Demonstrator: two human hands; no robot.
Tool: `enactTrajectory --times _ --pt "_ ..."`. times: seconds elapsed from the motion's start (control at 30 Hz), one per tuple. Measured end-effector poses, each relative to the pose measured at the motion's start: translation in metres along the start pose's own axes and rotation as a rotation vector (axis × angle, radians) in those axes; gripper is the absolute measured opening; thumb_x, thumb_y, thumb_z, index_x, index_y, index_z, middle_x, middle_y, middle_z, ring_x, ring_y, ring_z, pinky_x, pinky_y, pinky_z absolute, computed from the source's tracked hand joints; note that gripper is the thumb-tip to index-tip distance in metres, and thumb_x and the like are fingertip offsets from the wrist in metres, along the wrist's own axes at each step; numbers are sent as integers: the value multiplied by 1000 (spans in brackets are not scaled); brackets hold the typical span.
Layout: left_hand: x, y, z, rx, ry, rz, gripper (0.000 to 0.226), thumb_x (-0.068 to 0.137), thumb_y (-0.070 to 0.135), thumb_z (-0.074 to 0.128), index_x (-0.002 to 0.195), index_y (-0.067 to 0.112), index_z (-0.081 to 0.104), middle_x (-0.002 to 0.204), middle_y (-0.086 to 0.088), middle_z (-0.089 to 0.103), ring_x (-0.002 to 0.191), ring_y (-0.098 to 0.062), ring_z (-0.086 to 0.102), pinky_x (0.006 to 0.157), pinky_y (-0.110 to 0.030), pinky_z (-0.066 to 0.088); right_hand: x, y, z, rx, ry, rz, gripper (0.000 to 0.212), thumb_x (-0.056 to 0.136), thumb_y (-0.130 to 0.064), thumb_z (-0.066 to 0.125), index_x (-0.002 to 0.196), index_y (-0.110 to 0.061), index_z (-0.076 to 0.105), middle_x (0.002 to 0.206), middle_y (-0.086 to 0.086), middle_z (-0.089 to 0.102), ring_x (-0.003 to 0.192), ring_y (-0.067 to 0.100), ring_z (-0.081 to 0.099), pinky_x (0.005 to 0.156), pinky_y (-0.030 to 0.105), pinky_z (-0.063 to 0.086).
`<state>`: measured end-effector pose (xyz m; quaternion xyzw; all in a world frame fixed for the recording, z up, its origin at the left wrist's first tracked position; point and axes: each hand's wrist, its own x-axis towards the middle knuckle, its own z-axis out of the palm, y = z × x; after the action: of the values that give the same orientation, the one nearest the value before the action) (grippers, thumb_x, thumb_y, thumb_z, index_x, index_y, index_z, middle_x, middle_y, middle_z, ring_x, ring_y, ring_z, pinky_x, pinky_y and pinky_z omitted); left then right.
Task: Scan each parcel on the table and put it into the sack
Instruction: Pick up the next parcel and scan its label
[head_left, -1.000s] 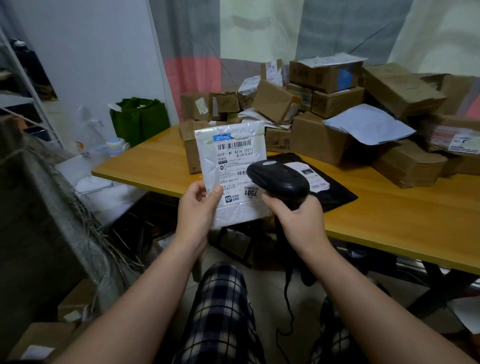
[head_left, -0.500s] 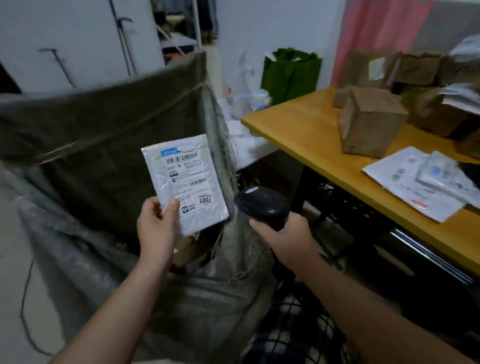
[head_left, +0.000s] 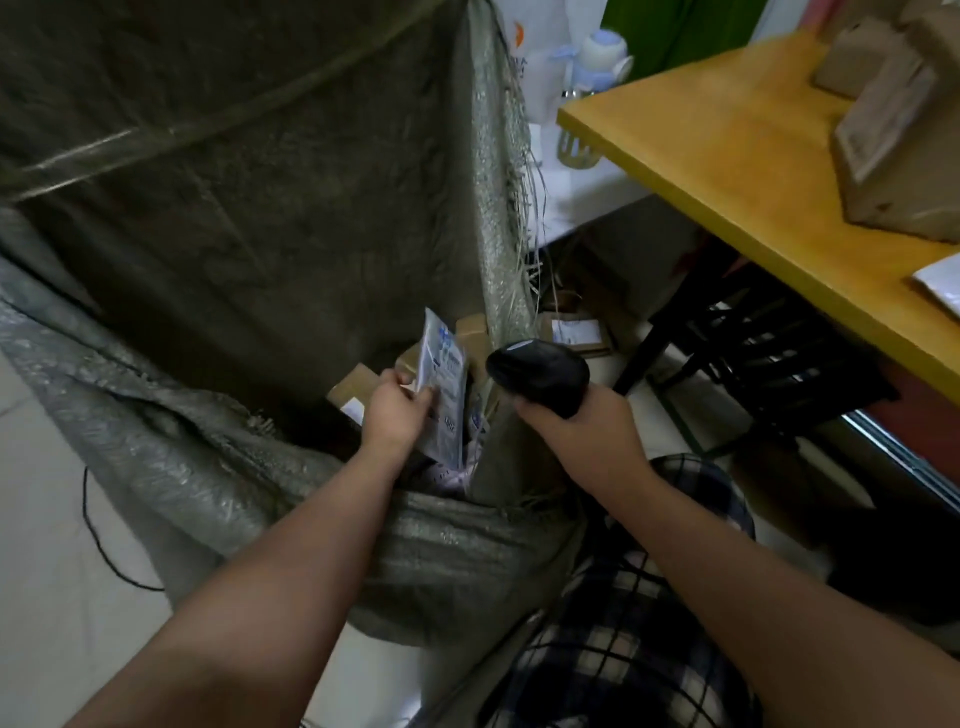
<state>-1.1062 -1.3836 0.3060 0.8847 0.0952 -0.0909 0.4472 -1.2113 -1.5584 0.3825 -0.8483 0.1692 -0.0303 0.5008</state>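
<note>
The left arm extends down into the open sack. Its hand pinches one white parcel by the lower edge, upright over three brown boxes near the sack's right wall. Just outside that wall, the right hand curls tight around one scanner. Two cartons sit towards the table's far right edge.

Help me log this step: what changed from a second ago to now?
The left hand carried the white mailer away from the table, left to the sack and down into its mouth, above the cartons inside. It has not let go: its fingers still pinch the mailer. The right hand still grips the scanner, now beside the sack's edge. Brown boxes remain on the table.
</note>
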Motion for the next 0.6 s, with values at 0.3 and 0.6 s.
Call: enactTrajectory --times 0.3,0.6 --pt "-49 49 -6 115 104 373 27 88 18 63 114 9 60 114 -13 57 110 -29 51 96 -35 39 -20 6 -32 85 129 40 25 83 -31 74 74 -9 67 67 10 65 66 20 62 56 27 41" --pt "-151 151 43 66 -78 724 24 90 18 63 112 11 61 109 -4 57 109 -24 53 92 -29 39 -87 7 -137 210 463 -41 13 79 -25 78 77 -28 65 68 -16 64 63 -11 58 54 4 40"
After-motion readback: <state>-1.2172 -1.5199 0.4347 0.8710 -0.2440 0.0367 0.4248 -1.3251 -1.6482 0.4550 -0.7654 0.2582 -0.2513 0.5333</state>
